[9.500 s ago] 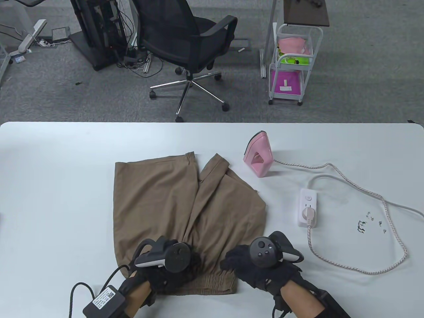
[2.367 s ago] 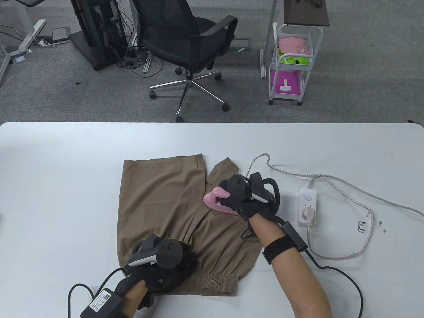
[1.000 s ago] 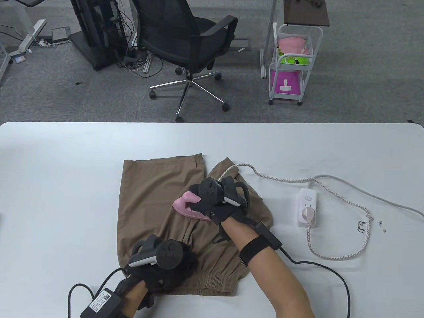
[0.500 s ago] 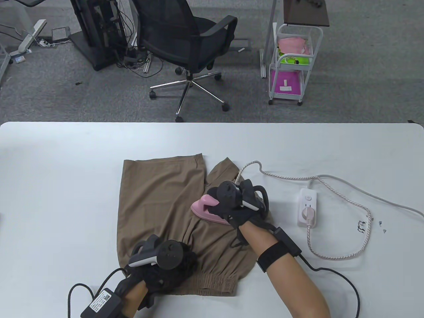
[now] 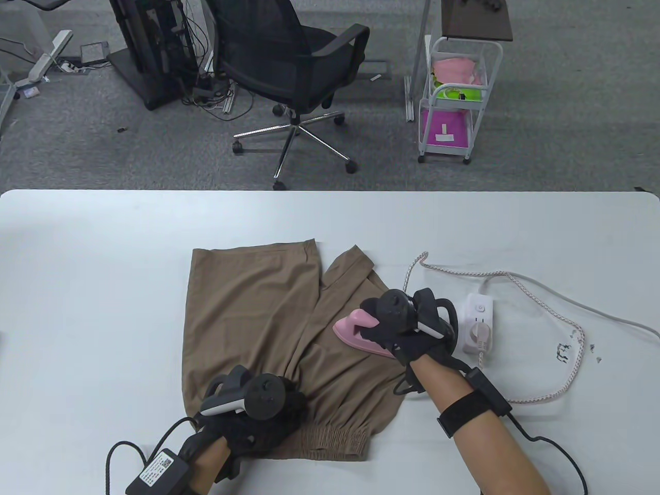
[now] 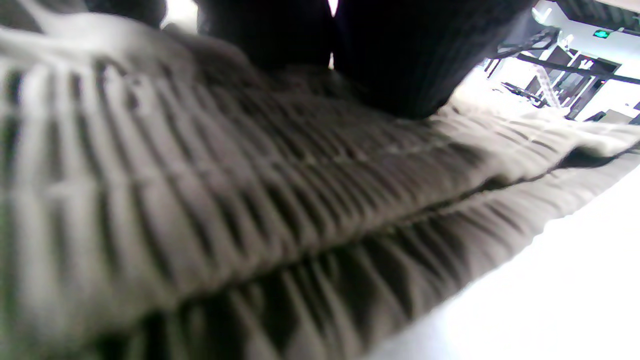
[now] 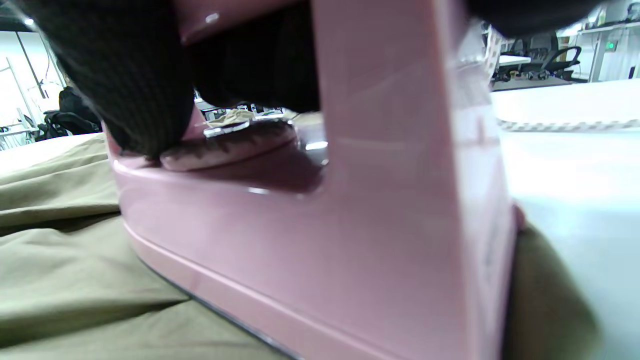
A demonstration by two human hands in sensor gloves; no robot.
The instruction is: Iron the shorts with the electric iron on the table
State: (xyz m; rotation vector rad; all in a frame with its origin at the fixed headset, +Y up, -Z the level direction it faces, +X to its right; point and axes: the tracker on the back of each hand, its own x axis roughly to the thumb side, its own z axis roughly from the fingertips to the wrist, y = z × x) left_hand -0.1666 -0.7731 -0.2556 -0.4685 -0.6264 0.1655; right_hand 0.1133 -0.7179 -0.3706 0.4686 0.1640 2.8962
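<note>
Since half a second ago the right hand (image 5: pixel 397 330) has slid the pink iron (image 5: pixel 356 332) toward the right edge of the shorts (image 5: pixel 258 319), and the braided cord (image 5: pixel 546 309) behind it has bunched into a tighter loop near the power strip (image 5: pixel 479 322). That hand is wrapped around the iron's handle, its dark fingers (image 7: pixel 135 85) curled through the opening above the base, and the soleplate lies flat on the tan cloth of the right leg. The left hand (image 5: pixel 252 412) has not shifted: it presses down on the shorts just above the gathered waistband (image 5: pixel 330 438), fingers (image 6: pixel 395 55) laid flat against the fabric and gripping nothing. The shorts lie spread on the white worktop (image 5: pixel 93 289) with the waistband toward the near edge and both legs pointing away, the right leg creased along its inner seam. The cord runs from the iron out across the worktop and curves back to a plug seated in the strip, just right of the ironing hand. A few small dark bits (image 5: pixel 564 350) lie scattered farther right. Beyond the worktop stand a black office chair (image 5: pixel 294 62) and a white trolley (image 5: pixel 456 98) with pink and green items.
</note>
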